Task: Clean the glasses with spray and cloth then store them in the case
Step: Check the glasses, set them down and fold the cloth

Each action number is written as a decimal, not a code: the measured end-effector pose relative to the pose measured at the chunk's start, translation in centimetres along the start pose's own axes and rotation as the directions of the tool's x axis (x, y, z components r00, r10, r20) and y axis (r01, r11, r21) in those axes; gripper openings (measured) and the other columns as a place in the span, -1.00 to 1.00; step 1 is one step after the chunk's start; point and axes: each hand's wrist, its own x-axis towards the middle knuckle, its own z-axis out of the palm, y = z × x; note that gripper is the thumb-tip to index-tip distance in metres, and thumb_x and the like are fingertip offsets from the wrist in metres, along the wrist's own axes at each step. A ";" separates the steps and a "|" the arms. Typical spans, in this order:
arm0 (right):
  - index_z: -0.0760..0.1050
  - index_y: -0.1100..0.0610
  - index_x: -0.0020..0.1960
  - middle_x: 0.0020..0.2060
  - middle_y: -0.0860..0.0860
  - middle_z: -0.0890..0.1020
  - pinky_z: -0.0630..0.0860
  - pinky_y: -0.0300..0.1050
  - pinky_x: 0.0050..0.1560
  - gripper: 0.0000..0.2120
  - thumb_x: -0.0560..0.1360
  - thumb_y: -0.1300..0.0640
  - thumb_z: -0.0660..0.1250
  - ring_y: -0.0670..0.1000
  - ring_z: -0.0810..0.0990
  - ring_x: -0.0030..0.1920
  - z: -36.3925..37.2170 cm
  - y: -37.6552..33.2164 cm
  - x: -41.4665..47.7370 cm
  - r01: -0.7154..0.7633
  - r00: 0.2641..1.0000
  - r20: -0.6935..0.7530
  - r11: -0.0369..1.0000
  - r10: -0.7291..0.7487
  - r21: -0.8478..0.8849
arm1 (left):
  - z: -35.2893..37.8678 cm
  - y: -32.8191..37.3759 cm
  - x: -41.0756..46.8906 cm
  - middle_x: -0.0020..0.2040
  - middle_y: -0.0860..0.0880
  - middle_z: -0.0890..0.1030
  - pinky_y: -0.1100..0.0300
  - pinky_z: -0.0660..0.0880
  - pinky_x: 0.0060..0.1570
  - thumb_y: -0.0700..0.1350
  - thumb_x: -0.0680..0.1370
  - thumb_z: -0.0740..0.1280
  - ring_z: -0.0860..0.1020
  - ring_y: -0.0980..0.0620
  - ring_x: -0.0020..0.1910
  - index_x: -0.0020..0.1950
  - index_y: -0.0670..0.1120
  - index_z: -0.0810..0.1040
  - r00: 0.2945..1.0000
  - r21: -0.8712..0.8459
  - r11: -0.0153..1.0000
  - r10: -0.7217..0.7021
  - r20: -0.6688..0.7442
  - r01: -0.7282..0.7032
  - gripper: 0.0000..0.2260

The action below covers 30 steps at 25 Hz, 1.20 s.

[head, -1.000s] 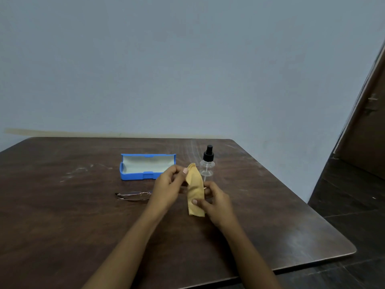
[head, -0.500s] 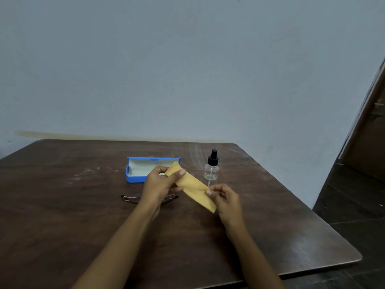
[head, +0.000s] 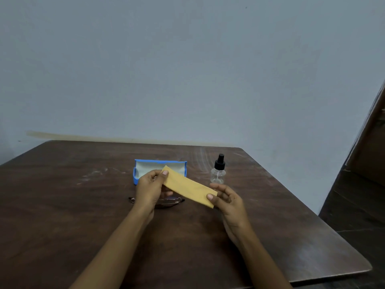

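Observation:
I hold a yellow cloth [head: 187, 185] stretched between both hands above the table. My left hand [head: 149, 188] pinches its upper left end, and my right hand [head: 228, 200] pinches its lower right end. The glasses [head: 166, 202] lie flat on the table just under my left hand, partly hidden by it. Behind the hands, the blue case [head: 145, 170] lies open with its pale lining showing. A small clear spray bottle [head: 218, 171] with a black pump stands upright to the right of the case.
The dark wooden table [head: 83, 215] ends at a rounded right edge, with dark floor [head: 358, 205] beyond it. A plain wall stands behind the table. A brown door [head: 373, 147] is at the far right.
The cloth hung folded and nearly upright a second ago. My hands have drawn apart, opening it into a long diagonal strip. The view has shifted slightly.

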 end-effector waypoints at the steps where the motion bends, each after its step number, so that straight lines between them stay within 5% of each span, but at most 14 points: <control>1: 0.51 0.24 0.09 -0.19 0.00 0.58 0.50 -0.42 -0.27 -0.70 0.38 0.43 0.36 -0.14 0.55 -0.21 0.3 0.0 0.2 0.002 1.000 -0.015 1.000 -0.002 -0.018 | -0.4 0.1 0.2 -0.25 -0.07 0.51 0.31 0.55 -0.48 -0.17 0.54 0.24 0.54 0.04 -0.37 -0.05 -0.19 0.50 1.000 0.022 1.000 0.011 -0.025 -0.010 -0.90; 7: 0.55 0.27 0.05 -0.30 0.02 0.57 0.44 -0.48 -0.35 -0.75 0.37 0.34 0.42 -0.12 0.52 -0.28 3.4 0.1 2.5 0.063 0.997 -0.029 0.954 -0.075 -0.294 | -3.3 0.4 2.2 -0.31 -0.04 0.52 0.12 0.45 -0.34 -0.19 0.51 0.29 0.46 0.22 -0.63 -0.23 -0.08 0.53 0.977 0.136 0.983 0.146 -0.156 -0.125 -0.88; 11: 0.56 0.17 -0.16 -0.35 -0.03 0.54 0.41 -0.48 -0.39 -0.85 0.37 0.38 0.40 -0.13 0.48 -0.31 5.9 -0.4 4.1 0.073 0.997 -0.002 0.955 -0.077 -0.287 | -5.1 -0.1 3.9 -0.28 -0.05 0.52 0.24 0.45 -0.48 -0.19 0.51 0.27 0.49 0.10 -0.45 -0.14 -0.16 0.52 0.957 0.235 0.962 0.193 -0.215 -0.141 -0.92; 14: 0.53 0.15 -0.13 -0.36 -0.01 0.47 0.41 -0.43 -0.39 -0.83 0.38 0.39 0.39 -0.11 0.45 -0.33 7.2 -0.2 5.4 0.056 0.998 -0.014 0.963 -0.061 -0.265 | -6.1 -0.3 5.0 -0.28 -0.04 0.50 0.32 0.45 -0.51 -0.20 0.52 0.27 0.44 0.05 -0.35 -0.06 -0.21 0.53 0.952 0.259 0.957 0.194 -0.237 -0.131 -0.91; 16: 0.52 0.21 -0.05 -0.37 0.00 0.48 0.48 -0.24 -0.27 -0.83 0.39 0.37 0.39 -0.07 0.46 -0.34 7.7 0.1 6.3 0.040 0.998 -0.044 0.962 -0.054 -0.270 | -6.6 -0.4 5.7 -0.23 -0.07 0.51 0.23 0.42 -0.40 -0.20 0.52 0.27 0.44 0.06 -0.34 -0.03 -0.23 0.53 0.955 0.287 0.952 0.176 -0.237 -0.104 -0.88; 20: 0.46 0.00 -0.17 -0.39 -0.03 0.50 0.56 0.16 0.02 -0.79 0.43 0.30 0.36 -0.01 0.51 -0.24 8.2 1.3 8.3 -0.024 0.993 -0.119 0.914 -0.026 -0.404 | -7.0 -0.9 7.3 -0.09 -0.13 0.56 0.11 0.46 -0.22 -0.13 0.51 0.28 0.47 -0.01 -0.17 -0.03 -0.21 0.57 0.957 0.377 0.924 0.156 -0.245 -0.054 -0.83; 23: 0.43 -0.01 -0.20 -0.39 -0.04 0.51 0.56 0.18 0.04 -0.77 0.43 0.29 0.38 0.00 0.53 -0.22 8.5 1.7 9.6 -0.080 0.986 -0.168 0.906 0.010 -0.416 | -7.0 -1.2 8.4 -0.08 -0.13 0.57 0.04 0.46 -0.03 -0.12 0.49 0.32 0.48 -0.03 -0.08 -0.02 -0.20 0.59 0.953 0.421 0.907 0.128 -0.274 -0.001 -0.82; 30: 0.42 0.06 -0.19 -0.32 -0.03 0.52 0.57 0.12 0.00 -0.77 0.38 0.31 0.43 0.11 0.58 -0.11 9.0 2.8 11.8 -0.161 0.957 -0.286 0.918 0.055 -0.363 | -6.4 -1.0 10.1 -0.15 -0.02 0.53 0.13 0.43 -0.20 -0.08 0.42 0.40 0.48 0.03 -0.14 -0.10 -0.11 0.52 0.938 0.518 0.855 0.160 -0.307 0.024 -0.85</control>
